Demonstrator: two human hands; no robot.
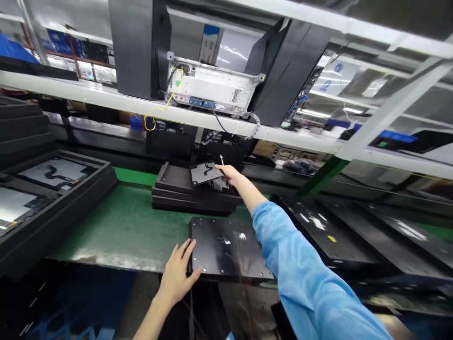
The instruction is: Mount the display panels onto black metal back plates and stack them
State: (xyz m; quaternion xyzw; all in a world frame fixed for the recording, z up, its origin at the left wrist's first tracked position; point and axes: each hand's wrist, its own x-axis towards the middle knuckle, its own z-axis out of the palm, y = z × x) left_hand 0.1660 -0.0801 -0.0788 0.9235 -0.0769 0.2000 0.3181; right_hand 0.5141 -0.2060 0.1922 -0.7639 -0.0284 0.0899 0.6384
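My right hand (229,174), its fingers closed, grips the right edge of a thin grey display panel (202,174) with a black ribbon cable on its back. The panel is tilted over a stack of black foam trays (173,182). A thin white-tipped stick (222,158) shows just above my fingers; I cannot tell whether the hand holds it. My left hand (179,271) lies with fingers spread at the left edge of a flat black metal plate (230,248), which has small holes along its rim and white marks on top.
Foam trays (99,177) with similar panels stand at the left of the green bench (141,226). More black plates (329,226) lie on the right. A white beam (116,101) crosses above, carrying a white electronics unit (212,85) with a yellow wire (155,109).
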